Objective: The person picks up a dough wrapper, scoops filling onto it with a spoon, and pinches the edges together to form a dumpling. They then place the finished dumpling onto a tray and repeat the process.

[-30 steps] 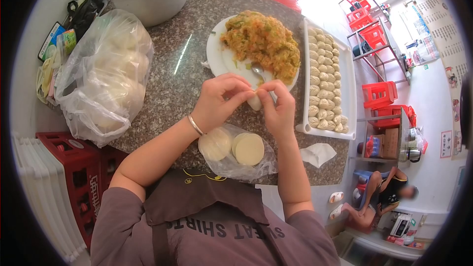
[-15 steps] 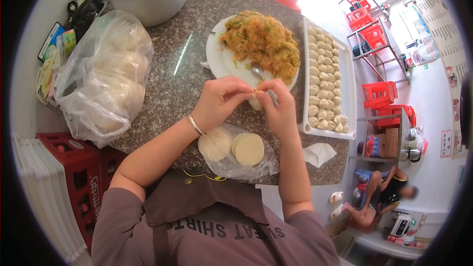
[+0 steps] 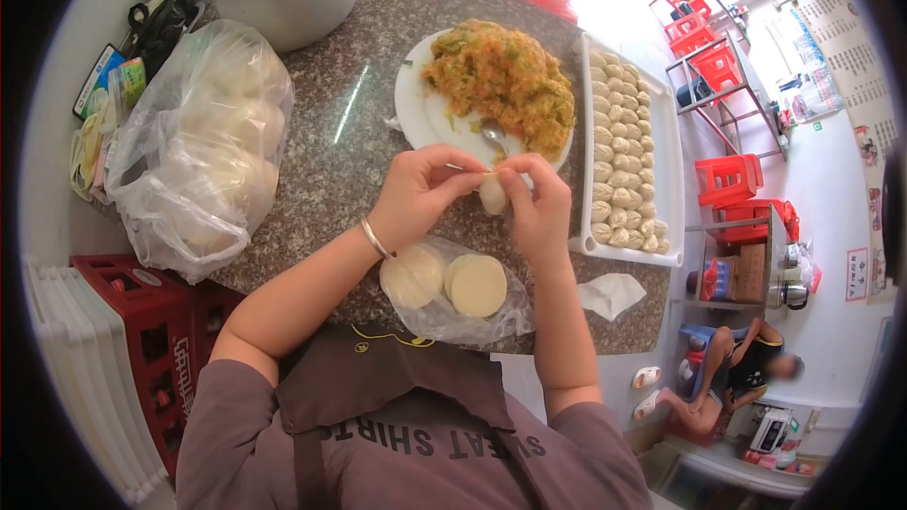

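Observation:
A small pale dumpling (image 3: 492,195) hangs between my two hands, its top edge pinched by the fingertips. My left hand (image 3: 425,191) holds it from the left, thumb and forefinger together. From the other side my right hand (image 3: 536,203) pinches the same edge. Just beyond them is a white plate (image 3: 425,123) with a heap of orange-green filling (image 3: 501,76) and a spoon (image 3: 494,135). Nearer my body, round wrappers (image 3: 475,286) lie in two stacks on a clear plastic bag (image 3: 515,319). At the right, a white tray (image 3: 673,179) holds rows of pleated dumplings (image 3: 619,146).
A large bowl (image 3: 293,5) of filling and a plastic bag of dough (image 3: 222,142) stand at the left of the speckled table (image 3: 331,179). White paper (image 3: 612,296) lies near the right edge. A person (image 3: 737,368) sits beyond, near red stools (image 3: 726,181).
My fingertips have shifted slightly along the dumpling's top edge, and more of its rounded body shows below them. The rest looks the same.

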